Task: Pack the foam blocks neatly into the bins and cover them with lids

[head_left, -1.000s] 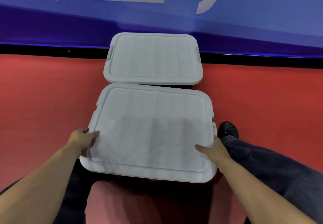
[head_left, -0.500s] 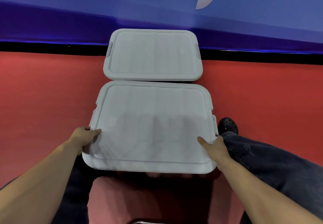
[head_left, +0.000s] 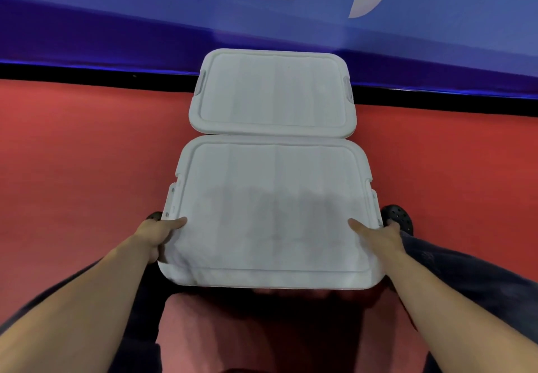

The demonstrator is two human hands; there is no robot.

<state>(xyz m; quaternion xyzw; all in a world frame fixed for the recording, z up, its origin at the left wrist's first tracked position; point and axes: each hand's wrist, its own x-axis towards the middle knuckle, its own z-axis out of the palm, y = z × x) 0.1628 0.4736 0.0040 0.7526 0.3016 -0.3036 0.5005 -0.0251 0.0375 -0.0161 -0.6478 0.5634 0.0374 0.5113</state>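
Both hands [head_left: 158, 231] on near lid [head_left: 270, 197]

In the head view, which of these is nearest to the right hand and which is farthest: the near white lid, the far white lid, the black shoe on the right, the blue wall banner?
From the right hand:
1. Near white plastic lid, gripped at its right edge.
2. Black perforated shoe, just right of the hand.
3. Far white plastic lid, ahead, by the wall.
4. Blue wall banner, behind everything.

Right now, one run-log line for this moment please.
near lid: on bin | left hand: grips left edge | right hand: grips right edge | far lid: on
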